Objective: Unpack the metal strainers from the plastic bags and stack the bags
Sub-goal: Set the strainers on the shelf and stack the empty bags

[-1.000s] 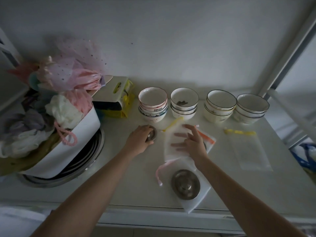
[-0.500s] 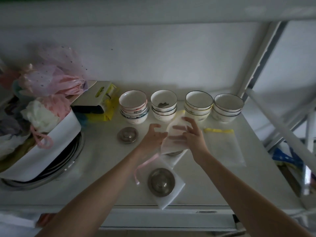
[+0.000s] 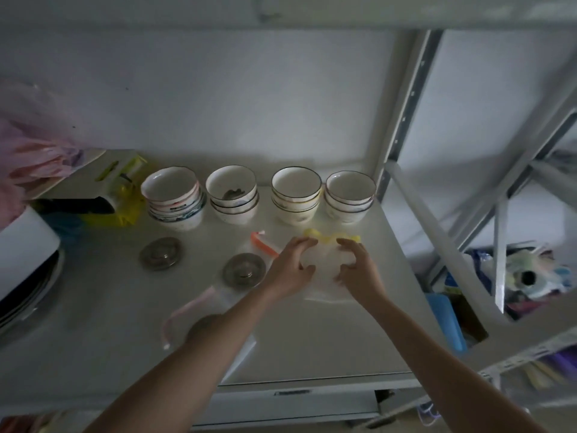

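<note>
My left hand (image 3: 288, 268) and my right hand (image 3: 357, 268) grip the two sides of a clear plastic bag (image 3: 324, 260) with a yellow zip strip (image 3: 332, 237), low over the shelf's right part. A bare metal strainer (image 3: 160, 254) lies to the left. A second strainer (image 3: 244, 270) sits by a bag with an orange strip (image 3: 264, 243); I cannot tell if it is inside. A third strainer (image 3: 203, 326) lies in a bag with a pink strip (image 3: 184, 310), partly hidden by my left forearm.
Stacks of bowls (image 3: 295, 195) line the back of the white shelf (image 3: 312, 348). A white basket (image 3: 28, 242) of cloth and a yellow-wrapped box (image 3: 121, 195) stand at the left. A grey metal rack post (image 3: 406, 114) and slanted bars border the right edge.
Both hands carried the yellow-strip bag to the right, away from the strainers, and lowered it there. The strainer my left hand touched one second ago lies free. The camera turned right.
</note>
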